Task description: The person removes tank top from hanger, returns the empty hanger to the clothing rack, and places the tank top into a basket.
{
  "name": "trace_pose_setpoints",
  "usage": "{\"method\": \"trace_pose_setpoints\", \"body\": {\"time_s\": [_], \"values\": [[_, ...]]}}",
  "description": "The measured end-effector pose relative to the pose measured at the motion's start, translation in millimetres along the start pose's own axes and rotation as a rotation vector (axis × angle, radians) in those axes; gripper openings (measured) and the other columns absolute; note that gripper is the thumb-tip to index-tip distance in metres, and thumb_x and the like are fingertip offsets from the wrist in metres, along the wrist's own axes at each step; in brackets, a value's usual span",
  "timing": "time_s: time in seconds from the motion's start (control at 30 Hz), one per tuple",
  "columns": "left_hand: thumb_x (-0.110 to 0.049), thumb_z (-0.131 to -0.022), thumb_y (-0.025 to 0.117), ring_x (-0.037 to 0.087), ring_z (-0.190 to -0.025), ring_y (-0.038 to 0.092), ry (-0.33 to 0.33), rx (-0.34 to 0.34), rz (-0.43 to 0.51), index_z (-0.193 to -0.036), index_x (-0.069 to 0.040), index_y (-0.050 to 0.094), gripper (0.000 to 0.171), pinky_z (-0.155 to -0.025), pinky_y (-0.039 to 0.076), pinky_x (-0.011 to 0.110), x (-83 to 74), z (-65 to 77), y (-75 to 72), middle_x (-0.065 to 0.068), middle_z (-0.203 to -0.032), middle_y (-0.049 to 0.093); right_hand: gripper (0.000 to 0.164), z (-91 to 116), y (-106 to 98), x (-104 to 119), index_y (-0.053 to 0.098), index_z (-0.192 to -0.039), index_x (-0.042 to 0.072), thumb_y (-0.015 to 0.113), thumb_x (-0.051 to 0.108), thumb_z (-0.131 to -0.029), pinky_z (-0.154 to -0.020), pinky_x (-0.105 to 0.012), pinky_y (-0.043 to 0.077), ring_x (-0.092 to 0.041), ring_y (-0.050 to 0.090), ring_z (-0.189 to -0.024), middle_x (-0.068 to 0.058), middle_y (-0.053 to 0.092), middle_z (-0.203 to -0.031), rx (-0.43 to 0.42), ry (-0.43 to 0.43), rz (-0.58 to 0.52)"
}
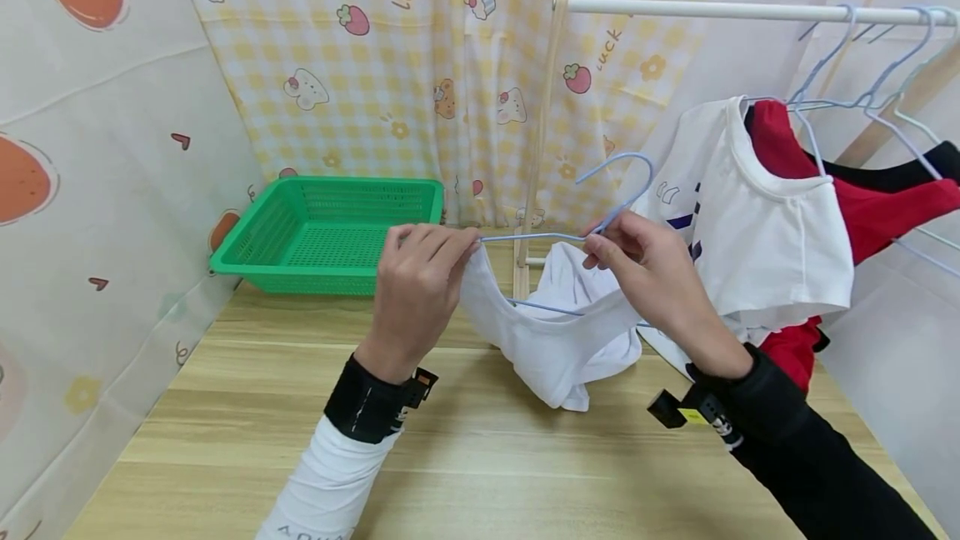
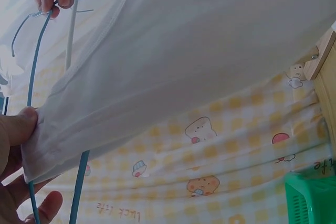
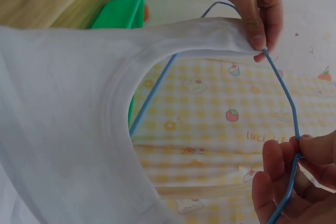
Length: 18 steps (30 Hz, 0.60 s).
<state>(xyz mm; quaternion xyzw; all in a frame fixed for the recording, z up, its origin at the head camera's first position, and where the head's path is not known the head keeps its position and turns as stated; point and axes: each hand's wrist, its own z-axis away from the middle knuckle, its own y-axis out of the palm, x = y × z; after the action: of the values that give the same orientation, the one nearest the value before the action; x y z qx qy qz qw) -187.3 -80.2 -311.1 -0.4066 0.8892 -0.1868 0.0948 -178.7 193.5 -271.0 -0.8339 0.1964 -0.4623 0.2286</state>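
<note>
A white sleeveless top (image 1: 551, 348) hangs from a blue wire hanger (image 1: 528, 237) above the table. My left hand (image 1: 420, 290) pinches one shoulder strap of the top together with the hanger's arm. In the right wrist view that strap (image 3: 215, 32) lies over the wire, and the hanger's lower bar (image 3: 152, 95) passes behind the neck opening. My right hand (image 1: 660, 273) grips the hanger at the base of its hook (image 1: 637, 161). The other end of the hanger is hidden behind the right hand and the cloth.
A green plastic basket (image 1: 296, 280) stands at the back left of the wooden table (image 1: 300, 440). On the right, a rack with a white rail (image 1: 712, 12) bears several hangers with a white shirt (image 1: 780, 232), a red garment (image 1: 870, 215) and a black one. A patterned curtain (image 1: 375, 90) hangs behind.
</note>
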Motion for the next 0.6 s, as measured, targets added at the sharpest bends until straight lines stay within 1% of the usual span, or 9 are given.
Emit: {"method": "trace_pose_setpoints", "body": {"time_s": [0.07, 0.1, 0.17, 0.3, 0.43, 0.6], "values": [[-0.011, -0.104, 0.073, 0.031, -0.092, 0.076, 0.002, 0.005, -0.001, -0.109, -0.003, 0.083, 0.013, -0.088, 0.056, 0.051, 1.3, -0.1, -1.4, 0.012, -0.097, 0.081, 0.013, -1.2, 1.0, -0.9, 0.072, -0.104, -0.001, 0.067, 0.01, -0.108, -0.074, -0.014, 0.049, -0.002, 0.071, -0.082, -0.013, 0.077, -0.096, 0.008, 0.01, -0.038], [-0.011, -0.104, 0.073, 0.032, -0.092, 0.075, 0.004, 0.008, 0.0, -0.109, -0.004, 0.083, 0.014, -0.087, 0.056, 0.05, 2.0, -0.3, -2.4, 0.012, -0.097, 0.081, 0.013, -1.5, 1.0, -1.6, 0.071, -0.104, -0.001, 0.066, 0.01, -0.108, -0.075, -0.014, 0.049, -0.002, 0.071, -0.082, -0.013, 0.076, -0.094, 0.009, 0.013, -0.045], [-0.012, -0.105, 0.072, 0.031, -0.092, 0.075, 0.0, 0.011, 0.009, -0.11, -0.004, 0.083, 0.015, -0.086, 0.054, 0.05, 3.9, -0.4, -4.5, 0.011, -0.097, 0.081, 0.014, -1.4, -0.1, -3.0, 0.07, -0.106, -0.001, 0.065, 0.011, -0.109, -0.076, -0.014, 0.049, -0.002, 0.069, -0.083, -0.008, 0.075, -0.093, 0.007, 0.018, -0.05], [-0.013, -0.107, 0.068, 0.031, -0.094, 0.075, -0.03, 0.015, 0.047, -0.112, -0.005, 0.083, 0.018, -0.085, 0.052, 0.049, 8.8, -0.9, -9.3, 0.011, -0.101, 0.082, 0.014, 0.2, -5.7, -5.0, 0.068, -0.111, 0.001, 0.063, 0.014, -0.111, -0.08, -0.013, 0.049, -0.006, 0.067, -0.085, 0.001, 0.071, -0.089, -0.004, 0.051, -0.077], [-0.012, -0.107, 0.068, 0.033, -0.098, 0.076, -0.076, 0.001, 0.089, -0.114, -0.004, 0.083, 0.019, -0.085, 0.051, 0.049, 14.5, -0.8, -13.9, 0.013, -0.105, 0.082, 0.016, 1.4, -11.2, -8.7, 0.066, -0.11, -0.001, 0.061, 0.015, -0.112, -0.084, -0.013, 0.05, -0.009, 0.065, -0.089, 0.006, 0.067, -0.095, -0.022, 0.077, -0.127], [-0.01, -0.106, 0.068, 0.035, -0.101, 0.077, -0.174, -0.015, 0.154, -0.116, 0.0, 0.082, 0.02, -0.085, 0.052, 0.048, 20.6, 1.6, -19.2, 0.017, -0.109, 0.082, 0.012, 3.6, -15.7, -16.4, 0.064, -0.108, 0.003, 0.058, 0.012, -0.112, -0.086, -0.015, 0.05, -0.011, 0.064, -0.092, 0.008, 0.066, -0.101, -0.049, 0.095, -0.184]]}}
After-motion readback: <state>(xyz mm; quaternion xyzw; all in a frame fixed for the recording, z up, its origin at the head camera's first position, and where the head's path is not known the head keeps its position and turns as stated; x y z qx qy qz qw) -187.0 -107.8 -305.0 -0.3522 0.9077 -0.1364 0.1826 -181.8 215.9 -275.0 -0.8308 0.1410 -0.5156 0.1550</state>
